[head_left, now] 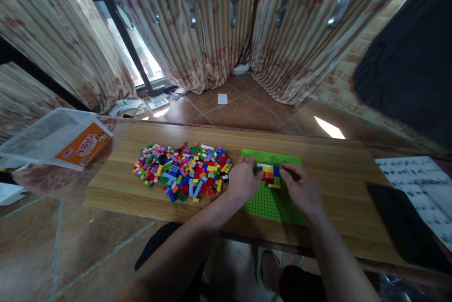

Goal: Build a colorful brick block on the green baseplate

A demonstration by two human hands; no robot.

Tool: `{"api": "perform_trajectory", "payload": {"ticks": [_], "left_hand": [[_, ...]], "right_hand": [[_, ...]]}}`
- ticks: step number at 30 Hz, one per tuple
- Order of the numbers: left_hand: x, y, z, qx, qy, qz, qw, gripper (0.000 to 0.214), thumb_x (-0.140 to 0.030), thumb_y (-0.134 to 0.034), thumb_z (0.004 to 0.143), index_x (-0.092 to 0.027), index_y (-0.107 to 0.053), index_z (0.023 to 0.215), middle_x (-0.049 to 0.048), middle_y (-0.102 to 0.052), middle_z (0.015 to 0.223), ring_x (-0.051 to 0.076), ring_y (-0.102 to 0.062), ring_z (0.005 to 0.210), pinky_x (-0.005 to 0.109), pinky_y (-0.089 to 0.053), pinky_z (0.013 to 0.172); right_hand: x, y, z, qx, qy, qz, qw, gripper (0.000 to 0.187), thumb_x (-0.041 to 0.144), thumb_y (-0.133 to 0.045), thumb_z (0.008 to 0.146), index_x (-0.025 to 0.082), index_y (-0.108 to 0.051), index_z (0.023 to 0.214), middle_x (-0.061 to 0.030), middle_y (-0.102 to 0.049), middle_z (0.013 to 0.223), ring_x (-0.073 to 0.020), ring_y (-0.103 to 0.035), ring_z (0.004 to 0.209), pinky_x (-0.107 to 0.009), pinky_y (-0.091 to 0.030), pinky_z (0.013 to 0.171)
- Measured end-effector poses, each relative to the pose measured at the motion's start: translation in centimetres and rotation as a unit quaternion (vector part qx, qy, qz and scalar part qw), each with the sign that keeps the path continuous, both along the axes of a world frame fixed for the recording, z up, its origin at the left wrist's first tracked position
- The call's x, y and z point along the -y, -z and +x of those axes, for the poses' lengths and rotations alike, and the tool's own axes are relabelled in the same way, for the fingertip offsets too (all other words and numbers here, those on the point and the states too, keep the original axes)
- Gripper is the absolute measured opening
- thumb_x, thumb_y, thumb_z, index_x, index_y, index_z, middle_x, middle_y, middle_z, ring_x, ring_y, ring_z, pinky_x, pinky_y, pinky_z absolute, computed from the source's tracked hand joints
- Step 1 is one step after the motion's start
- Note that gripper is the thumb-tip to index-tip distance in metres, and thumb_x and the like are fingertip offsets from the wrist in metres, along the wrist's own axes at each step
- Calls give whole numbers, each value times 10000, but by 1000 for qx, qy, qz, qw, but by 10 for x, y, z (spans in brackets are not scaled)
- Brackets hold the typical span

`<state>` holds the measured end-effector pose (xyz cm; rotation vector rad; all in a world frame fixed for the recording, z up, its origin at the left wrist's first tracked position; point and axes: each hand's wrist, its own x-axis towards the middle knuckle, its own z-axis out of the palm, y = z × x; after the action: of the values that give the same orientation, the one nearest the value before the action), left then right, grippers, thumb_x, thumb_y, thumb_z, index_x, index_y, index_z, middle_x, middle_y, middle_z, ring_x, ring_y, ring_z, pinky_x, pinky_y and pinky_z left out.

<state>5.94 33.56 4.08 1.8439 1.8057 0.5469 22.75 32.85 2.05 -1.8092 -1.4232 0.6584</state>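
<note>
Both hands are at the multicoloured brick assembly, one on each flank. Left hand: fingers curled, thumb at the assembly's left side. Right hand: thumb and fingers bent narrowly at the right end, beside the blue bricks. Contact appears light; whether either hand grips firmly, or has a loose brick pinched in it, cannot be told from this view.

Location: the assembly, showing white, yellow, orange, red, blue and green bricks, lies over the upper middle of the green studded baseplate. Whether it is seated on the studs or held just above them cannot be determined. The baseplate lies flat on the wooden tabletop, with the loose brick pile just beside it on the left.

Assessment: in my judgement, sound practice here is to brace the assembly with the left hand while the right squares up edges and studs, then to press straight down, evenly. Sideways force could shear off the upper bricks. Pressing over an unsupported overhang would risk splitting a joint. Fingertips should sit low on the sides, keeping the seams visible for checking.
</note>
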Motion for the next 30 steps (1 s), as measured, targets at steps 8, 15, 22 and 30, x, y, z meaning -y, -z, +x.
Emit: {"api": "perform_trajectory", "payload": {"ticks": [8,15,22,30], "left_hand": [[2,3,4,-21,-3,8,1000,316,-320,-618,829,-196,-599,1119,69,-670,1097,232,-659,960,333,-516,849],[1,4,3,-23,3,10,1000,324,-313,-609,833,-198,-588,1135,68,-664,1109,233,-656,968,340,-521,846],[4,-1,4,-9,4,12,1000,308,-366,-560,879,-185,-594,1127,82,-664,1122,226,-651,992,333,-515,862],[3,4,8,-19,-13,10,1000,354,-419,-599,858,-192,-589,1129,66,-665,1092,230,-659,954,335,-524,823]], "right_hand": [[-7,2,-11,36,10,-33,999,508,468,-633,703,110,-708,1056,-134,-714,1010,-198,-634,740,-364,-505,732],[-8,5,-12,59,0,-17,998,475,463,-612,739,117,-707,1050,-127,-716,989,-198,-631,732,-369,-501,742],[-7,4,-12,79,-13,-11,997,471,460,-591,761,103,-702,1046,-135,-703,970,-196,-618,700,-376,-497,736],[-7,4,-15,113,-19,-5,993,432,422,-577,780,105,-697,1048,-143,-682,989,-175,-598,678,-364,-499,743]]}}
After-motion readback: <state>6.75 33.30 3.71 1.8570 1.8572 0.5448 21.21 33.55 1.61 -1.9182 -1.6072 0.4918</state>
